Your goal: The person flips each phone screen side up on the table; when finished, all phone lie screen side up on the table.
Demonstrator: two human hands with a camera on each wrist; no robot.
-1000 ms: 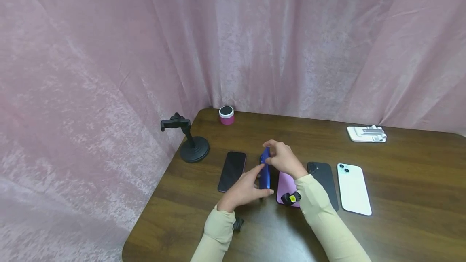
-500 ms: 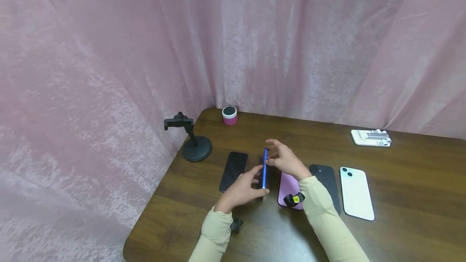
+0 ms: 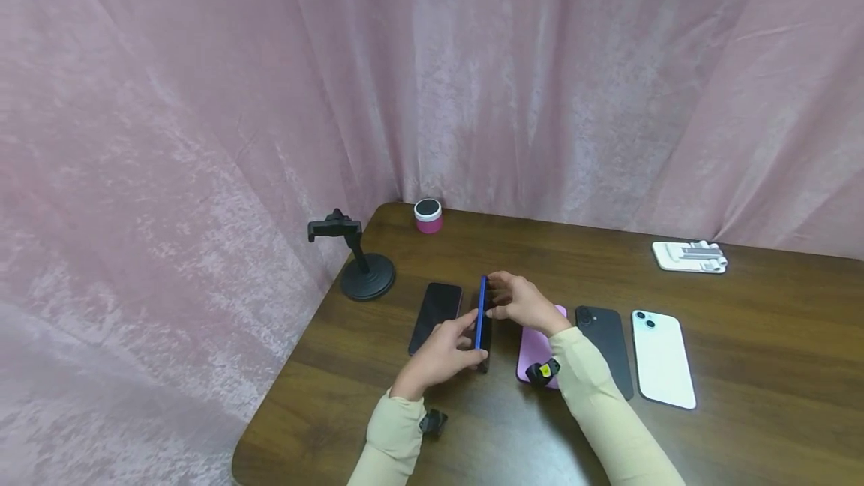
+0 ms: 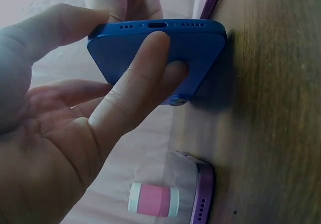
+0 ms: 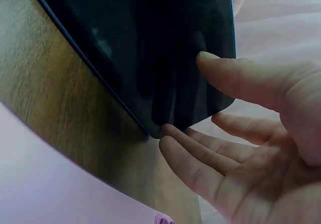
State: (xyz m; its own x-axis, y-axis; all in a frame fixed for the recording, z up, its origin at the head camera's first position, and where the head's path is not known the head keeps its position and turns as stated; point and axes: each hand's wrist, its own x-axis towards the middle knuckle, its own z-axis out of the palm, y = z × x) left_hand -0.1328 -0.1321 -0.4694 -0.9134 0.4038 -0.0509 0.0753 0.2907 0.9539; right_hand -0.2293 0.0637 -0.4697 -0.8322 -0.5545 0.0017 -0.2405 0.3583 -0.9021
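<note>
A blue phone stands on its long edge between both hands. Its dark screen faces the right side. My left hand pinches the near end, with the thumb at the upper corner and fingers against the blue back, beside the charging port. At the far end my right hand holds it, thumb on the screen and fingertips at the end edge. To the left lies a phone with a black screen. A lilac phone lies face down under the right wrist.
Right of the lilac phone lie a black phone and a white phone, backs up. A black phone stand stands by the left table edge, near a pink-and-white jar. A folded white stand lies at the back right.
The blue phone has turned from showing its blue back to showing its dark screen towards the right. Both hands have shifted slightly left with it.
</note>
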